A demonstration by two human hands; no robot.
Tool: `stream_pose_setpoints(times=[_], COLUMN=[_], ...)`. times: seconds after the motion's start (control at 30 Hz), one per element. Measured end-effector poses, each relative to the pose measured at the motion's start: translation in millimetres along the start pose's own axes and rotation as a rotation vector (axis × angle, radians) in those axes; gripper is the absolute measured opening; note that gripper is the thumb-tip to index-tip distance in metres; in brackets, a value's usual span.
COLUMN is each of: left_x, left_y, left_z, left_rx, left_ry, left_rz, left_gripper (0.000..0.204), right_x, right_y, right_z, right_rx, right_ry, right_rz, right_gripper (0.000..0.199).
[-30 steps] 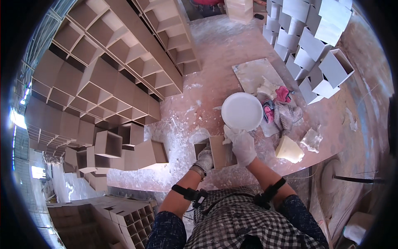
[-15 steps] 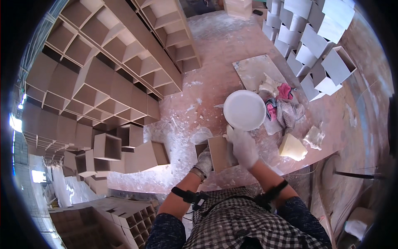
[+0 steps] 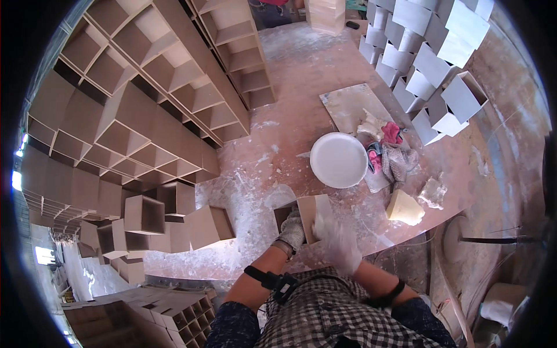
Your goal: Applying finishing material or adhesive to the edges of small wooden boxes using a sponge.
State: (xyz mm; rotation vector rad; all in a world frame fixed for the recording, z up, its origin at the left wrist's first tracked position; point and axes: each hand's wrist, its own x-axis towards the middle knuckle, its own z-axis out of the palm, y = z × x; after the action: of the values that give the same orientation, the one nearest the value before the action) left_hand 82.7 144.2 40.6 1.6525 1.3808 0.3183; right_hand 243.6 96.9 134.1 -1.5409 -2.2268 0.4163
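A small brown open-ended box (image 3: 311, 210) is near the front edge of the table, tilted toward me. My left hand (image 3: 292, 229), in a whitish glove, reaches into its open side and holds it; the fingertips are hidden inside. At the box's right face is my right hand (image 3: 341, 243), also gloved in white and smeared by motion, so its fingers cannot be made out. Just beyond the box stands a round white tub (image 3: 339, 160) with a pale surface. A yellowish sponge block (image 3: 405, 207) lies to the right of my hands.
Brown boxes (image 3: 130, 124) are stacked high on the left, with a loose one (image 3: 210, 226) nearer. White-coated boxes (image 3: 432, 64) stand piled at the far right. Pink and grey rags (image 3: 397, 159) lie by a flat board (image 3: 354, 104). A crumpled pale lump (image 3: 433, 191) is beside the sponge.
My right hand has moved from beside the tub down toward me along the box's right face. The box has tipped slightly, and the whole view has shifted a little.
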Motion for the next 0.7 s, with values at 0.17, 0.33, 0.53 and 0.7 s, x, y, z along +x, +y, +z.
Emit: stream_pose_setpoints(times=[0.17, 0.33, 0.53, 0.7], left_x=[8, 9, -11, 0], left_y=[-61, 26, 19, 97], left_z=[19, -6, -14, -34], left_rx=[-0.766, 0.257, 0.075, 0.592], left_ry=[-0.016, -0.144, 0.063, -0.271], left_rz=[-0.177, -0.086, 0.013, -0.062], left_gripper=[0.039, 0.038, 0.039, 0.056], right_x=[36, 39, 3, 59], right_y=[-2, 27, -14, 19], right_z=[-5, 2, -18, -11], right_rx=[0.101, 0.094, -0.018, -0.005], right_ry=[0.110, 0.151, 0.093, 0.127], right_rz=[-0.154, -0.106, -0.132, -0.117], right_gripper=[0.027, 0.032, 0.035, 0.024])
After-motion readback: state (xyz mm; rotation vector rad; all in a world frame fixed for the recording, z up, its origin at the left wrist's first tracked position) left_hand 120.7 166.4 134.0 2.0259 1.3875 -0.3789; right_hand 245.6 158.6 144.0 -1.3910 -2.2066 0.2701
